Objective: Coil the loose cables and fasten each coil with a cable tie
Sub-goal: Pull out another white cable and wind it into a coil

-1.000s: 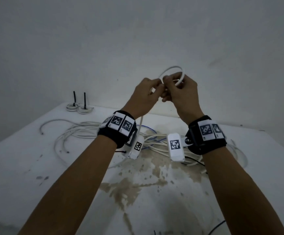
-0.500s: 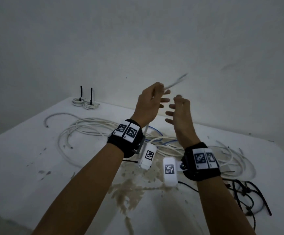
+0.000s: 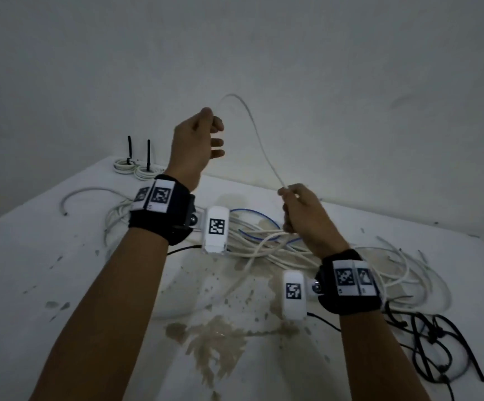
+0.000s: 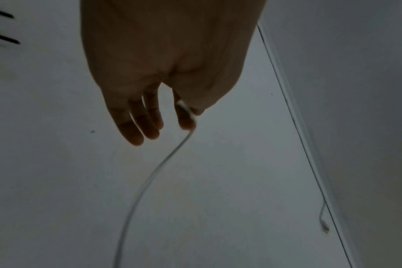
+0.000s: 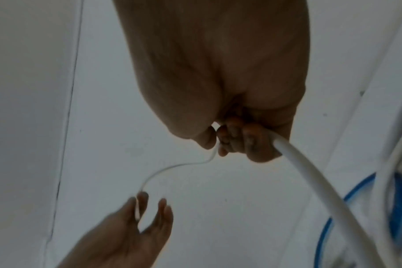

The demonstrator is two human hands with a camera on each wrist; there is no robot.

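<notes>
Both hands raised above the desk (image 3: 32, 256), one white cable (image 3: 259, 140) strung between them. Left hand (image 3: 194, 146) up high, thumb and index finger pinching the cable's end section, other three fingers (image 4: 135, 127) loosely extended and off the cable. From that pinch the cable arcs up and over to the right, then drops down to the right hand (image 3: 304, 215), lower and nearer, which is clenched around it; right wrist view shows the cable entering at the thumb side and leaving past the curled fingers (image 5: 252, 141), running on down toward the desk. Below the hands, middle to right of desk, a loose pile of white cables (image 3: 336, 256) lies tangled, with a blue cable (image 3: 261, 215) looping through its far side. One white cable end curves out alone at far left. Far left corner: two small white coils (image 3: 136, 167), each tied, black tie tails standing upright. Near right edge: bunch of black cable ties (image 3: 443, 351) on the desk, just beside the white pile. Desk surface white, with a brownish stain (image 3: 214, 342) near centre. Plain pale wall (image 3: 350, 68) behind.
</notes>
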